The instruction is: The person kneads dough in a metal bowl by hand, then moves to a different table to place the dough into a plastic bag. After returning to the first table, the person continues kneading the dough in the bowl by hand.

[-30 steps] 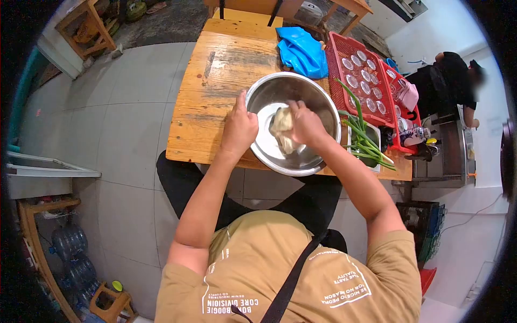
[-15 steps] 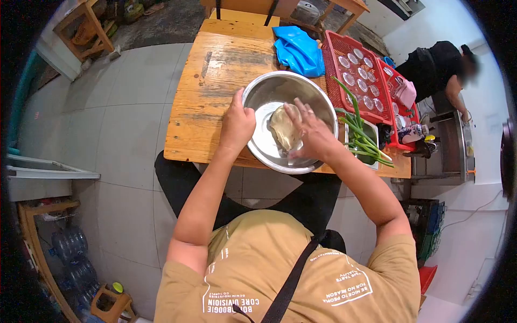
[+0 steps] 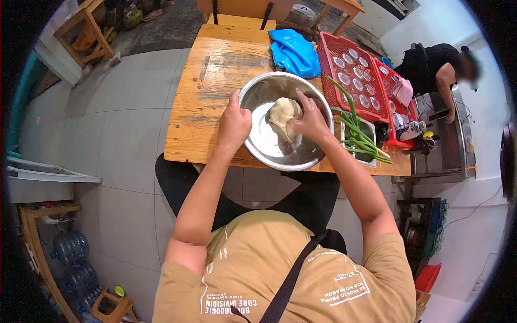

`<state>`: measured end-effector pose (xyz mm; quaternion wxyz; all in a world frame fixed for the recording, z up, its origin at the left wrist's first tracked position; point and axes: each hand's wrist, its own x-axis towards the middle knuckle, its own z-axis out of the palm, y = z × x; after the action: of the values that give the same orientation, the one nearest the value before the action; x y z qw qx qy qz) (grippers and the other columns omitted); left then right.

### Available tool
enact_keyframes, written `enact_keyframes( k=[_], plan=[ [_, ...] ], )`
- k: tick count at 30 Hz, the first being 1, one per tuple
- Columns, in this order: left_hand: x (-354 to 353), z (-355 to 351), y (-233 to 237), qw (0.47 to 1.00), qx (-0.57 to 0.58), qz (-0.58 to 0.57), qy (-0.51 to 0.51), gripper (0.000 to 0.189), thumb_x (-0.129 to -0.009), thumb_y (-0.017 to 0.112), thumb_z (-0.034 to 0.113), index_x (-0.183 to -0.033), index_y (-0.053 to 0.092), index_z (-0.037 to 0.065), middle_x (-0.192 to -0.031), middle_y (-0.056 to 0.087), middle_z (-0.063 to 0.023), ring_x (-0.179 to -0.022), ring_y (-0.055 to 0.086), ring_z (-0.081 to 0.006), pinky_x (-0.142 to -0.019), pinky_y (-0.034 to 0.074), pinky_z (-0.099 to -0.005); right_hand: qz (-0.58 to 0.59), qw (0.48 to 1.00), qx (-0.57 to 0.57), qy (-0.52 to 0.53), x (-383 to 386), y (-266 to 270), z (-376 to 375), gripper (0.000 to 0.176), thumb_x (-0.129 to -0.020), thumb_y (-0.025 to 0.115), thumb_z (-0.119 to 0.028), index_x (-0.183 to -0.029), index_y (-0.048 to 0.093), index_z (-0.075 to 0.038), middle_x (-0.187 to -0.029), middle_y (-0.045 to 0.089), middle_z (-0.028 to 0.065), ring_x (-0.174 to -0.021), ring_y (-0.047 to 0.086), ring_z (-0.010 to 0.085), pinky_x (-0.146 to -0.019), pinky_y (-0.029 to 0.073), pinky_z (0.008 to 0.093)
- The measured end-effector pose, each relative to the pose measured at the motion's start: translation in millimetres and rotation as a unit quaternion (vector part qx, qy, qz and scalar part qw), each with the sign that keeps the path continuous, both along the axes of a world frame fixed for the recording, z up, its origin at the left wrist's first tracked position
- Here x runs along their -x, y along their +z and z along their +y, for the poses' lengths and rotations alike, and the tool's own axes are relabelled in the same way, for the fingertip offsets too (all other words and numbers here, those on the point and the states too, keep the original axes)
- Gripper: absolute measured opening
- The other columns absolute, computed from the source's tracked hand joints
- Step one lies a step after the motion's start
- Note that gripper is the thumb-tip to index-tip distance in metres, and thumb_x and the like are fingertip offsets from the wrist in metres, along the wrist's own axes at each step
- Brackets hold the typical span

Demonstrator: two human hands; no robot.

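A wide stainless steel bowl stands near the front edge of the wooden table. Inside it lies a pale, soft lump of dough, bunched up and narrowing toward me. My left hand is closed on the bowl's left rim, with the thumb on the edge. Over the right side of the bowl, my right hand reaches in and grasps the dough's right side between thumb and fingers. Some of its fingertips are hidden by the hand and the dough.
Green onions lie across a metal tray right of the bowl. Behind them are a red basket with several clear cups and a blue plastic bag. A person in dark clothes bends over a counter at right.
My right hand has gone from spread flat over the dough to grasping its right side. The dough is now bunched up rather than flattened. My left hand stays on the rim.
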<state>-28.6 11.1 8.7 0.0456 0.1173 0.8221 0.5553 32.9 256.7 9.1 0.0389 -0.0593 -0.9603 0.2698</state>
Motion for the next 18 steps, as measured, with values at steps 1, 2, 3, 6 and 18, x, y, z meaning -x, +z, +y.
enact_keyframes(
  k=[1, 2, 3, 6, 18],
  plan=[
    [-1, 1, -3, 1.0, 0.002, 0.005, 0.0, 0.057, -0.091, 0.047, 0.01, -0.147, 0.04, 0.0, -0.123, 0.064, -0.0336, -0.11, 0.064, -0.0478, -0.096, 0.051, -0.0515, 0.014, 0.999, 0.023, 0.038, -1, 4, -1, 0.09, -0.075, 0.079, -0.018, -0.154, 0.039, -0.006, -0.146, 0.047, 0.0267, -0.129, 0.054, 0.0457, -0.106, 0.049, 0.0429],
    [-1, 2, -5, 1.0, -0.013, 0.003, 0.007, 0.056, -0.091, 0.048, 0.01, -0.146, 0.042, 0.0, -0.123, 0.064, -0.0331, -0.111, 0.064, -0.0471, -0.097, 0.051, -0.0511, 0.03, 0.996, 0.045, 0.076, -3, 8, -3, 0.087, -0.075, 0.079, -0.018, -0.152, 0.042, -0.006, -0.145, 0.049, 0.0254, -0.13, 0.054, 0.0443, -0.106, 0.048, 0.0427],
    [1, 3, -6, 0.999, -0.03, 0.004, 0.014, 0.056, -0.091, 0.048, 0.01, -0.145, 0.043, 0.0, -0.123, 0.064, -0.0326, -0.111, 0.064, -0.0463, -0.097, 0.051, -0.0507, 0.052, 0.988, 0.03, 0.144, -9, 5, -3, 0.081, -0.076, 0.078, -0.022, -0.149, 0.046, -0.008, -0.145, 0.05, 0.0237, -0.129, 0.056, 0.042, -0.105, 0.049, 0.044],
    [1, 6, -13, 0.998, -0.054, 0.031, 0.03, 0.055, -0.09, 0.047, 0.009, -0.144, 0.045, -0.001, -0.123, 0.064, -0.033, -0.112, 0.064, -0.0464, -0.098, 0.051, -0.0501, 0.057, 0.996, -0.034, 0.057, -21, 25, -23, 0.082, -0.087, 0.067, -0.053, -0.152, 0.043, -0.009, -0.145, 0.051, 0.0258, -0.128, 0.057, 0.0421, -0.103, 0.05, 0.0481],
    [1, 1, -13, 0.994, -0.07, 0.06, 0.065, 0.051, -0.09, 0.047, 0.005, -0.141, 0.049, -0.002, -0.121, 0.066, -0.0316, -0.113, 0.065, -0.0433, -0.097, 0.051, -0.0454, -0.032, 0.991, -0.087, 0.093, -29, 50, -45, 0.06, -0.093, 0.065, -0.051, -0.129, 0.061, -0.003, -0.12, 0.064, 0.0205, -0.106, 0.068, 0.0383, -0.092, 0.054, 0.0476]
  ],
)
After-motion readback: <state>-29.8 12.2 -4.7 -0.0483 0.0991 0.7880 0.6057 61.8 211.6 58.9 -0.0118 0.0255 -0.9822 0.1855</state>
